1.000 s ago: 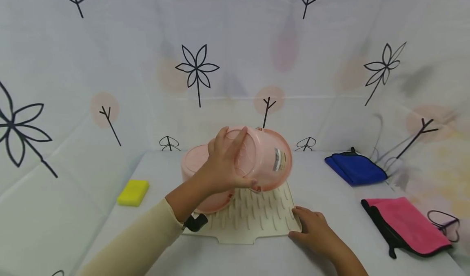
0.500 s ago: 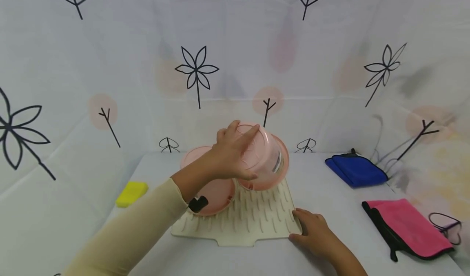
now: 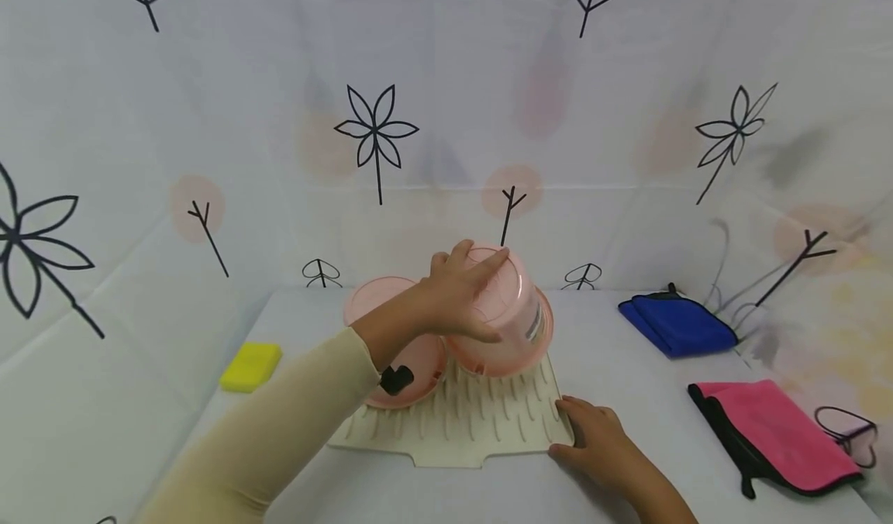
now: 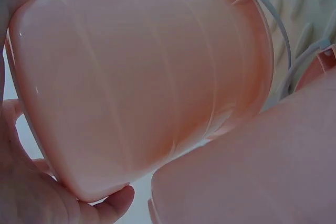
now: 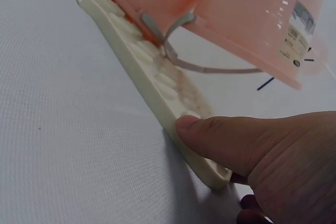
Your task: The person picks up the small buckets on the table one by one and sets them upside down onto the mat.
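Observation:
My left hand (image 3: 456, 295) grips a pink bucket (image 3: 516, 318) by its base, fingers spread over the bottom. The bucket is tilted, with its mouth facing down and to the right, over a cream draining board (image 3: 481, 431) with raised ridges. A thin grey handle (image 5: 210, 70) hangs from its rim in the right wrist view. On the board's left half a second pink bucket (image 3: 427, 361) stands upside down, partly hidden behind my left arm. At the board's front right corner my right hand (image 3: 596, 439) pinches the edge, thumb (image 5: 210, 135) on top.
A yellow sponge (image 3: 251, 367) lies left of the board on the white table (image 3: 391, 493). To the right are a folded blue cloth (image 3: 677, 322) and a pink cloth (image 3: 774, 431) with black trim. A printed white curtain hangs behind.
My left hand has shifted right and turned the bucket more mouth-down, its rim now lower over the board. The right hand stays at the board's corner.

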`<state>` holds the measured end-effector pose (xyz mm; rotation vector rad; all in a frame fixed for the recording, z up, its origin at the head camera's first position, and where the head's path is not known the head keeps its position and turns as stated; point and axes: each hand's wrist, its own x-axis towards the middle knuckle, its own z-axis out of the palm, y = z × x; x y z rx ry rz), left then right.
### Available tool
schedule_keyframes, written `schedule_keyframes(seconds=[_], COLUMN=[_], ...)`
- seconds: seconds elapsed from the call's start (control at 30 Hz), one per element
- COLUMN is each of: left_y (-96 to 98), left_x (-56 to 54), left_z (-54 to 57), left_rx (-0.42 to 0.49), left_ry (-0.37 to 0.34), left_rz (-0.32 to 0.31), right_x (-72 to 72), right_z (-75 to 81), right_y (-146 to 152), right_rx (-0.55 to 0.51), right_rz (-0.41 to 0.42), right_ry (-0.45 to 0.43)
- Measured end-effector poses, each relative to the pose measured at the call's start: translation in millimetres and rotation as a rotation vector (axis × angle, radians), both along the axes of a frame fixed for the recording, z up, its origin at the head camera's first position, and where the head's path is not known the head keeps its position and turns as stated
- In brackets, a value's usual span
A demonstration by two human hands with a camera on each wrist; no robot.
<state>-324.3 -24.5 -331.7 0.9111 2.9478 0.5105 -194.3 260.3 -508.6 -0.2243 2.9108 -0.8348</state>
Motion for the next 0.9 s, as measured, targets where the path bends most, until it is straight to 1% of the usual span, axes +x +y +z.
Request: schedule_keyframes(seconds=[0.37, 0.57, 0.7, 0.8, 0.9], left_y=[16.5, 23.9, 28.2, 30.6, 33.0], left_x=[0.4, -1.7, -2.3, -2.1, -1.7], left_z=[-15.8, -23.8, -29.8, -34.0, -36.1], left_rx=[-0.033, -0.064, -0.086, -0.093, -0.088], left_ry=[-0.051, -0.041, -0.056, -0.054, -0.039], left_rz=[-0.028, -0.075, -0.102, -0.102, -0.088], right_x=[-1.0, -0.3, 0.0, 0.1, 0.4], right_z=[-2.1, -0.9, -0.5, -0.2, -0.2], right_y=[0.9, 1.7, 2.0, 2.2, 3.1], right_rx=[0.004, 0.009, 0.006, -0.002, 0.0], right_rz=[-0.001, -0.006, -0.01, -0.006, -0.001], right_ry=[-0.016, -0.029, -0.036, -0.03, -0.023])
